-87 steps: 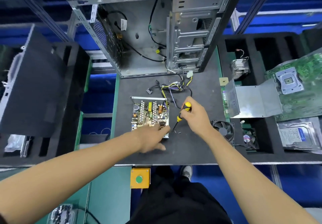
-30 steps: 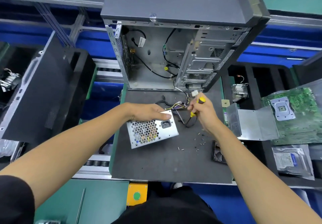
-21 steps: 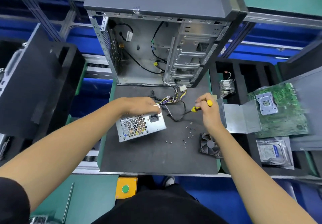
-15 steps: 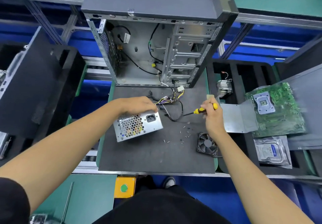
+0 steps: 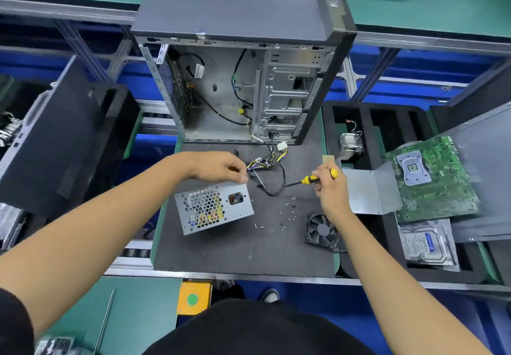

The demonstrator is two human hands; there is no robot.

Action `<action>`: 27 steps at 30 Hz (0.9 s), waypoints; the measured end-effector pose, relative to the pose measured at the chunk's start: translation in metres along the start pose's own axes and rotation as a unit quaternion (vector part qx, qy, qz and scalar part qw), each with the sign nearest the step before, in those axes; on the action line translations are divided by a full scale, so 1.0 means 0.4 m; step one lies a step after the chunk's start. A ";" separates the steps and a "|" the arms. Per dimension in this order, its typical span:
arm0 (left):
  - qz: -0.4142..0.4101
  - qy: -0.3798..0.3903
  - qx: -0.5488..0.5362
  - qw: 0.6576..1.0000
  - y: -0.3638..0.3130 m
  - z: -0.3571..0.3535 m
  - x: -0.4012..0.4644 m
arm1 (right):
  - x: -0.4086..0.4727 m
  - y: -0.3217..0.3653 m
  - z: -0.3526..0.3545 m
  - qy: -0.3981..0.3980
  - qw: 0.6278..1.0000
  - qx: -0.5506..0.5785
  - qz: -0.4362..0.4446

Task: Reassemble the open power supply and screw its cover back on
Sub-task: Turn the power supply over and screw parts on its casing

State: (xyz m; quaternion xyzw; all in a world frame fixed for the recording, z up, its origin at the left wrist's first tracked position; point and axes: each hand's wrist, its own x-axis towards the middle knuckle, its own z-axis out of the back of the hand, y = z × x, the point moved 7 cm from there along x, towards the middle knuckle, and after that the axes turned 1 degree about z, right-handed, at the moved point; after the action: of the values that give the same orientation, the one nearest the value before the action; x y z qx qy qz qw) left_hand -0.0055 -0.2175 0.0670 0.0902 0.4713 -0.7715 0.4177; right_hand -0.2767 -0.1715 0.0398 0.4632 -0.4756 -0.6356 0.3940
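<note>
While it lay on the dark work mat (image 5: 237,252) in front of the open computer case (image 5: 240,89), the power supply (image 5: 214,207) showed its honeycomb grille side toward the camera, with its wire bundle (image 5: 266,162) trailing off toward the case. The left hand (image 5: 221,167) rested over the unit's far edge, fingers curled down onto it by the wires. The right hand (image 5: 330,188) gripped a yellow-and-black screwdriver (image 5: 315,178), its tip pointing left toward a black cable loop. Loose screws (image 5: 289,213) were scattered on the mat between the unit and a small black fan (image 5: 322,230). To the right, the bent metal cover (image 5: 369,191) lay beside a green motherboard (image 5: 434,177) and a bagged hard drive (image 5: 425,244).
</note>
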 end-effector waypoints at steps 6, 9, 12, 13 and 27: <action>-0.015 -0.025 0.009 1.000 0.012 -0.002 0.000 | 0.022 0.024 0.003 0.004 1.000 -0.012 0.007; 0.002 0.004 -0.041 0.999 0.026 0.001 0.004 | 0.036 0.027 -0.001 0.008 1.000 -0.009 0.010; 0.016 0.039 -0.058 0.997 0.017 -0.009 0.021 | 0.042 0.024 -0.019 0.026 1.000 -0.008 0.009; 0.017 0.047 -0.051 0.997 0.009 -0.010 0.028 | 0.044 0.023 -0.024 0.032 0.999 -0.012 0.009; 0.025 -0.067 -0.114 0.991 0.018 -0.034 -0.023 | 0.107 0.031 -0.411 0.379 0.734 -0.495 0.268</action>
State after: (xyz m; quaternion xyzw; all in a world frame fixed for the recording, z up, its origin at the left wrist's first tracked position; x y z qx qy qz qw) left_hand 0.0021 -0.2030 0.0598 0.0018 0.5245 -0.7064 0.4753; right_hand -0.1288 -0.2540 0.0233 0.2584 -0.0091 -0.4213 0.8693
